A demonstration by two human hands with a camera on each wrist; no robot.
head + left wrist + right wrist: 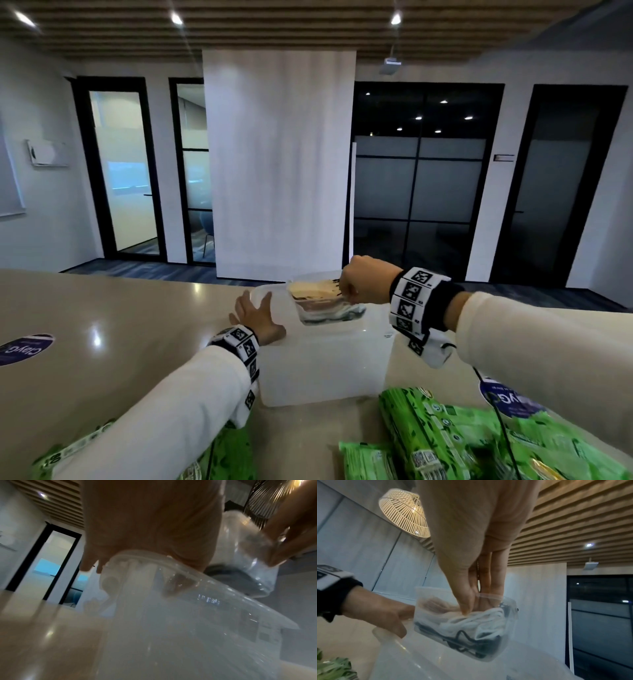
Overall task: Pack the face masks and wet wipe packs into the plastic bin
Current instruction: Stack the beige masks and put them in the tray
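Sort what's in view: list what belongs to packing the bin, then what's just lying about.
Belongs to the job:
- plastic bin, steadied at its rim by the left hand
- clear bag of face masks, pinched by the right hand above the bin
- green wet wipe packs on the table

Lying about:
- round blue stickers on the table
- woven lamp overhead

Both arms are covered by long cream-white sleeves [164, 394] of a soft, plain fabric. Each wrist carries a black band [442, 305] ringed with white square tiles printed with black block-pattern markers [409, 291] (much like small code tags). A thin dark cable [503, 425] trails from the right wrist band. The hands [255, 317] are bare, with no gloves or rings visible.
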